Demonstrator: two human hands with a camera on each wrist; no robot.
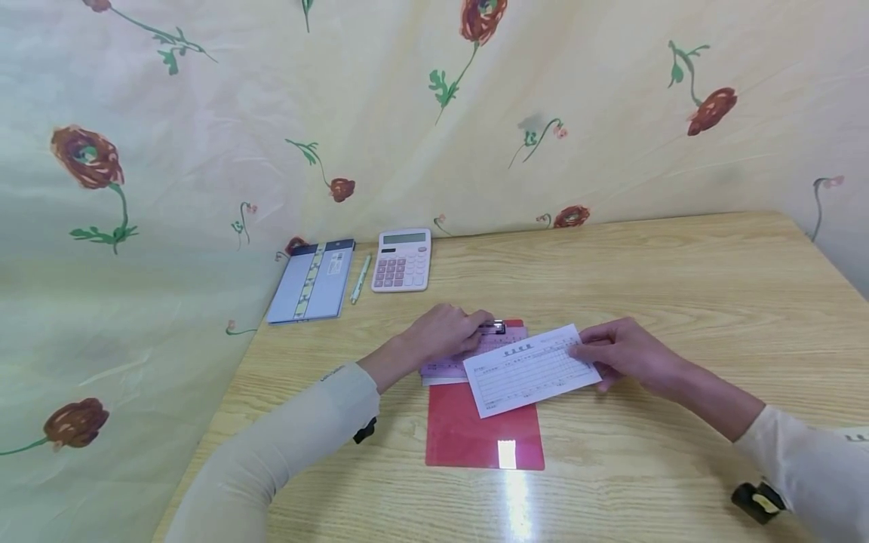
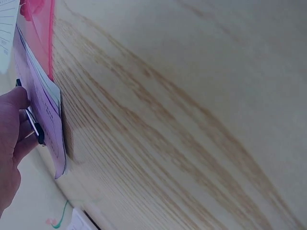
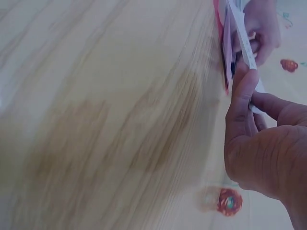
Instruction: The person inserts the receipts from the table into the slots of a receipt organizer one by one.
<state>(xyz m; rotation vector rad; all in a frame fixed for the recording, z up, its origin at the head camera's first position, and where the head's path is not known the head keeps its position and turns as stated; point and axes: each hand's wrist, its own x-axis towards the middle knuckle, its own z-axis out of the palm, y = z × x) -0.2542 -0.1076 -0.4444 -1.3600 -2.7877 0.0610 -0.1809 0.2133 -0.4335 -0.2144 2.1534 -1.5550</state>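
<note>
A red clipboard point(image 1: 482, 437) lies on the table, with purple and white printed slips point(image 1: 508, 337) across its upper part. My left hand point(image 1: 441, 332) grips the metal clip point(image 1: 495, 327) at the board's top; in the left wrist view, thumb and fingers pinch that clip point(image 2: 34, 125) over the purple slips point(image 2: 50, 127). A white printed form point(image 1: 529, 375) is pinched at its right end between the thumb and fingers of my right hand point(image 1: 621, 351). It is tilted above the clipboard, covering part of the slips. The right wrist view shows this form point(image 3: 244, 40) nearly edge-on.
At the back left of the table point(image 1: 645, 279) lie a blue notebook point(image 1: 329, 283), a pale green pen point(image 1: 360, 279) and a pink calculator point(image 1: 402, 260). A flower-patterned cloth point(image 1: 380, 113) hangs behind the table and along its left side.
</note>
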